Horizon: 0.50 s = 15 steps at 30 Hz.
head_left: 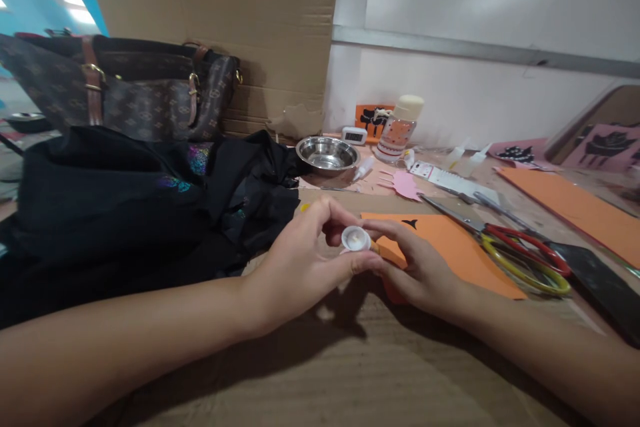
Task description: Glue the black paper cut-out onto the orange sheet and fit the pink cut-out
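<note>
My left hand (300, 260) and my right hand (420, 267) meet above the cardboard-covered table (350, 373). Between their fingertips they pinch a small round white object (355, 238), like a tiny tea-light or cap, with a pale centre. The left thumb and fingers curl round its left side. The right fingers close on its right side, over a sheet of orange paper (460, 250) that carries a small black cut-out shape.
Red-and-yellow scissors (520, 250) lie right of the orange sheet. A steel bowl (327, 155), a small bottle (399, 130), glue tubes, a pink paper cut-out (405, 185) and more orange paper (585, 213) sit behind. Black cloth (125, 207) and a brown handbag (130, 90) fill the left.
</note>
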Motion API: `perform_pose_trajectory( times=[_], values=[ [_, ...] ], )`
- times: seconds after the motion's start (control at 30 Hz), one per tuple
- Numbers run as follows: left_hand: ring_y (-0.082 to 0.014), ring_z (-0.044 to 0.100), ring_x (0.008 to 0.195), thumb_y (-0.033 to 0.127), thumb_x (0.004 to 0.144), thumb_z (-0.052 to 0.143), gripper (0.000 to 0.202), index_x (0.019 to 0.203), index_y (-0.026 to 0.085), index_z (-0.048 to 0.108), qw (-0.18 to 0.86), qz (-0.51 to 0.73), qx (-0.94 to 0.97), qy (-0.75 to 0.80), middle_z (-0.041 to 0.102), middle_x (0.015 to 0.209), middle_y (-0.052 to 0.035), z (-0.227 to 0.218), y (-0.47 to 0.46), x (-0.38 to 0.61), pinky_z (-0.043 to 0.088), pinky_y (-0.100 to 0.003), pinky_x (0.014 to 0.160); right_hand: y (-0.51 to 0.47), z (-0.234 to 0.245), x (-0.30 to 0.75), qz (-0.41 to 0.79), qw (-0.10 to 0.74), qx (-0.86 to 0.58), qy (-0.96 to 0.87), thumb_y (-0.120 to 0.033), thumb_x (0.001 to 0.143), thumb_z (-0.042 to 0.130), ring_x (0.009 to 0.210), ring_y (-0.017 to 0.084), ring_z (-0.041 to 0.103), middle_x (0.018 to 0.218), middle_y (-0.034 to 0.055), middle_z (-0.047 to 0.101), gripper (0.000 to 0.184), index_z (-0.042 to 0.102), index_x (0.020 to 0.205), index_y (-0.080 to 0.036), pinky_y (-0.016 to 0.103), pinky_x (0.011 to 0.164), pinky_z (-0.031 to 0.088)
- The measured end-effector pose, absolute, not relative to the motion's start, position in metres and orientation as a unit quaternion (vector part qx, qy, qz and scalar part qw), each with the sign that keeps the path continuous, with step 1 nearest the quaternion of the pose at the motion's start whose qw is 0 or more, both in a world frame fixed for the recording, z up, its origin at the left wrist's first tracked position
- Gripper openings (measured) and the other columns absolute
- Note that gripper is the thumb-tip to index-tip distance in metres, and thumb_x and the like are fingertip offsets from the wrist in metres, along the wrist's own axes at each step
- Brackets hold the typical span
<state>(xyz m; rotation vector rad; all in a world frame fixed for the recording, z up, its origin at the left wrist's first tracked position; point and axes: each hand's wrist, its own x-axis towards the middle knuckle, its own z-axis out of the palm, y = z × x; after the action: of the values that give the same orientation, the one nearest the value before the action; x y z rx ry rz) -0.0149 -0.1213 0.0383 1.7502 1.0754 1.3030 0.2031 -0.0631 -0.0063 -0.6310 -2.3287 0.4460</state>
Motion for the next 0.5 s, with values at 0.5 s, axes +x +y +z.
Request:
perform_pose_trajectory(
  times=[0.5],
  values=[
    [-0.0152,0.057,0.075,0.038,0.081,0.081,0.031,0.089,0.023,0.056,0.326,0.495,0.688,0.420,0.062,0.083,0.0025,0.0377,-0.1204,-0.0166,0.046,-0.027,0.067,-0.0616,-0.0028,0.2021,0.168,0.315,-0.227,-0.906,-0.015,0.096,0.054,0.110,0.027,0.069,0.125,0.0099,0.069,0.049,0.046,0.143,-0.030,0.044,0.091,0.059]
  ],
)
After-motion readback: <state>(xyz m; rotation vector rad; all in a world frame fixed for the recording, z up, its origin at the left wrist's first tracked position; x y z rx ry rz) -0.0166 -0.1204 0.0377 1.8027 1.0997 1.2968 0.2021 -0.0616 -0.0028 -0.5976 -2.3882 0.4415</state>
